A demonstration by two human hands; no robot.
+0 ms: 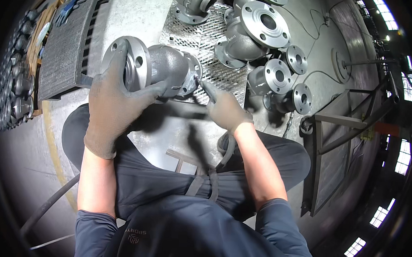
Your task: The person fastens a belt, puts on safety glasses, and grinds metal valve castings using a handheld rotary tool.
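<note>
A grey cast valve body (169, 67) with a round machined flange at each end lies on its side before me. My left hand (117, 101), in a brown knit glove with grey fingertips, grips its near-left flange, fingers over the face and thumb along the body. At the smaller flange (193, 75) on the right, my right hand (226, 108), gloved the same way, is closed with its index finger stretched toward the rim. A small dark tip shows by that finger. What the hand holds is mostly hidden; a dark hose (228, 154) runs below it.
A perforated metal plate (215, 32) lies beneath more flanged castings (265, 23) ahead and to the right. At left stands a dark table (66, 53) with blue gloves (68, 10) on it. A metal frame (331, 152) stands at right. Cables cross the floor.
</note>
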